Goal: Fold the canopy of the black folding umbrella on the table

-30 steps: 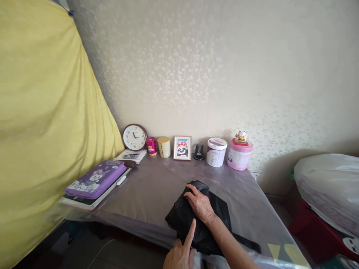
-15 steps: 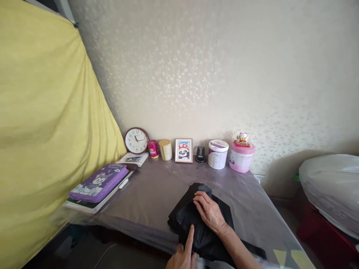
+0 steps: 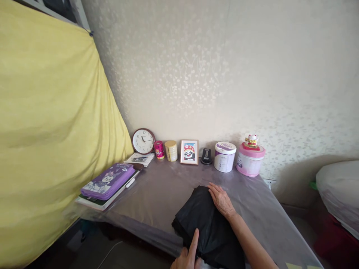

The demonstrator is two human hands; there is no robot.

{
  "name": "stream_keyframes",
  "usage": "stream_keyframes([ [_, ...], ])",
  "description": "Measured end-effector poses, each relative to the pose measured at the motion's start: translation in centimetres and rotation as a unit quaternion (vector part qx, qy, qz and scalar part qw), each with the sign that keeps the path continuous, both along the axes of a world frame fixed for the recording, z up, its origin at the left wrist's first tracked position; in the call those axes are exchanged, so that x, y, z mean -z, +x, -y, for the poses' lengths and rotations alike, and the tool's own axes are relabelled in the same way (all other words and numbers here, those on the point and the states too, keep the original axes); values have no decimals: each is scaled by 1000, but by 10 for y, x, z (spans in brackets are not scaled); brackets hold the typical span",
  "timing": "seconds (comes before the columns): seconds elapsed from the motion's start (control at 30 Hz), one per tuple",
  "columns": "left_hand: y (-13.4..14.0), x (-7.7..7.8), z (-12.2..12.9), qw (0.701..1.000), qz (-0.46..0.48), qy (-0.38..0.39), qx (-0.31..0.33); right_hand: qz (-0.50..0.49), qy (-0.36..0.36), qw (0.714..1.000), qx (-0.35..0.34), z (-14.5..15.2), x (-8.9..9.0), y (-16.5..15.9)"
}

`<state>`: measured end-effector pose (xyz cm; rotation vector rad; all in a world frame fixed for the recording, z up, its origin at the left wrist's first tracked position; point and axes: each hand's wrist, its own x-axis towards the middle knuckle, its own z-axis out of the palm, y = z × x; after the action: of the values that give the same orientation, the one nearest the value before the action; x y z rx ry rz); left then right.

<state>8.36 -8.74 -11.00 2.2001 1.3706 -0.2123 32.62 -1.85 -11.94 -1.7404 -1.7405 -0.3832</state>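
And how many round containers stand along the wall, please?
4: magenta canister and yellow canister left of the picture frame; purple-white tub and pink tub right of it.

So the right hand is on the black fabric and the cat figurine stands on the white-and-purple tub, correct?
Not quite: the cat figurine stands on the pink-lidded tub, not the white-and-purple tub, as the head view shows. The right hand is indeed on the black fabric.
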Motion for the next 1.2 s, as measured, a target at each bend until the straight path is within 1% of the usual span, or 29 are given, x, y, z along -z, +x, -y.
stream_keyframes([
  [0.07,1,4,-1,1000,3,1,-6,-7,18,1000,20,2,-1,0],
  [0.1,1,7,-2,1000,2,1,-11,-7,26,1000,13,5,-3,-2],
  [0.2,3,11,-4,1000,-3,1,-15,15,15,999,-50,13,-7,-11],
  [0.27,4,12,-5,1000,-8,-4,-7,30,-6,998,-61,14,-7,-14],
  [0.33,4,10,-6,1000,-14,-9,1,31,-6,999,-26,11,-6,-10],
  [0.4,4,9,-6,1000,-15,-15,-3,16,16,1000,15,7,-4,-1],
  [0.5,2,8,-5,1000,-7,-16,-10,-23,58,998,25,12,-5,15],
  [0.6,-1,7,-4,1000,2,-10,6,-73,75,994,29,36,-6,29],
  [0.67,-4,7,-4,1000,4,-7,18,-98,64,992,45,59,-3,37],
  [0.8,-9,6,-2,999,23,6,30,-134,23,988,72,105,8,48],
  [0.9,-13,7,1,997,53,31,38,-180,16,980,85,130,15,46],
  [1.0,-18,8,3,993,93,51,51,-244,5,967,77,146,21,36],
  [1.1,-21,9,5,990,115,55,61,-304,-15,951,47,156,25,23],
  [1.2,-22,7,6,988,133,51,62,-340,-19,940,21,162,29,13],
])
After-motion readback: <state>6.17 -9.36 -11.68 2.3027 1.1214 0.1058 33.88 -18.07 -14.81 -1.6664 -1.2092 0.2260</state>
